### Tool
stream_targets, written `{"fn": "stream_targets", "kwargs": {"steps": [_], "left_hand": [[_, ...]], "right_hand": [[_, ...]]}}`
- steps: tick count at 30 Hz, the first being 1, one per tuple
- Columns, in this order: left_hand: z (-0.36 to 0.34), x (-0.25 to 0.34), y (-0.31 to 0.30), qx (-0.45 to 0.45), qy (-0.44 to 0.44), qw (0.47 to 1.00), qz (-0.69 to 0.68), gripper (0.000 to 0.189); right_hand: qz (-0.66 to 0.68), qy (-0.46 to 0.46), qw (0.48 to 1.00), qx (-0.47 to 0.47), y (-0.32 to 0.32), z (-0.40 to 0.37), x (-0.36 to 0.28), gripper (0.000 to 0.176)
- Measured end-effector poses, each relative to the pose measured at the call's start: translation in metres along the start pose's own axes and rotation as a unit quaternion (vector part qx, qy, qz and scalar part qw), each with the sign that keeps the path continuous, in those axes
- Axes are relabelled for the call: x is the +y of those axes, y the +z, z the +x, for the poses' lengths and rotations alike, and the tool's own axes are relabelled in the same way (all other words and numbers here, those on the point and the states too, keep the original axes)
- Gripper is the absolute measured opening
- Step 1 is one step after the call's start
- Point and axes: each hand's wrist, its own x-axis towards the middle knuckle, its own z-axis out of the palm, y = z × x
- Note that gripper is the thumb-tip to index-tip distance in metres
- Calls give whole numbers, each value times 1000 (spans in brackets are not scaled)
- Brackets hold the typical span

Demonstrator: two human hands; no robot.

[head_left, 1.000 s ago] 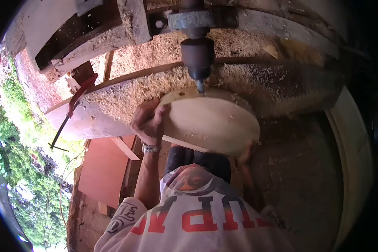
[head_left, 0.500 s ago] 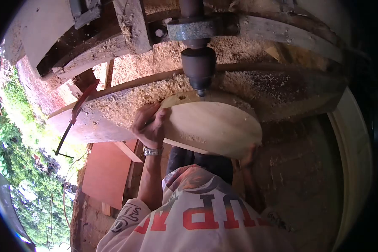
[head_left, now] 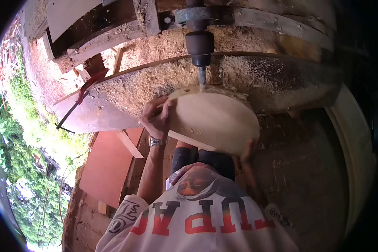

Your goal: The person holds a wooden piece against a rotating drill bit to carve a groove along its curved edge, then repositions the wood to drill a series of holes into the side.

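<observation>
A pale wooden piece with a rounded, oval face (head_left: 216,119) is held on edge beneath a drill chuck (head_left: 199,47). The drill bit (head_left: 202,76) points down, its lower end right at the piece's top edge, where loose shavings lie. My left hand (head_left: 156,115), with a metal watch at the wrist, grips the left end of the piece, thumb on the near face. At the lower right, in shadow, my right hand (head_left: 250,149) holds the opposite end, its fingers partly hidden.
Sawdust and shavings cover the work table (head_left: 126,96) around the piece. A red clamp (head_left: 86,91) sits on the table's left edge. Below it leans a reddish board (head_left: 109,168). A wooden frame beam (head_left: 281,30) runs behind the drill; a pale curved panel (head_left: 352,147) stands at right.
The chuck now stands higher above the wooden piece, and much more of the bit shows between them. Both hands keep their hold. The whole view has shifted slightly.
</observation>
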Motion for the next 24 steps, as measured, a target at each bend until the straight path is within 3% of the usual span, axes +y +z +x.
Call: {"fn": "stream_targets", "kwargs": {"steps": [2,8,11,14,17,23,24], "left_hand": [[-4,-22,6,10,45,999,-16,22],[40,6,13,15,0,999,-36,20],[39,10,13,3,-28,999,-42,22],[36,7,10,7,-45,998,-47,23],[26,3,12,13,-61,997,-36,22],[-26,-15,-3,-14,-62,996,-68,25],[-37,-27,-3,-23,-25,998,-48,22]], "right_hand": [[12,11,1000,1,-1,1,1,63],[12,41,999,7,-2,24,-6,63],[-34,-22,998,49,24,17,-45,69],[74,69,994,39,45,6,-76,70],[8,64,998,-11,18,11,-39,71],[-3,16,1000,12,5,-24,2,68],[-10,16,1000,15,-4,-32,16,67]]}}
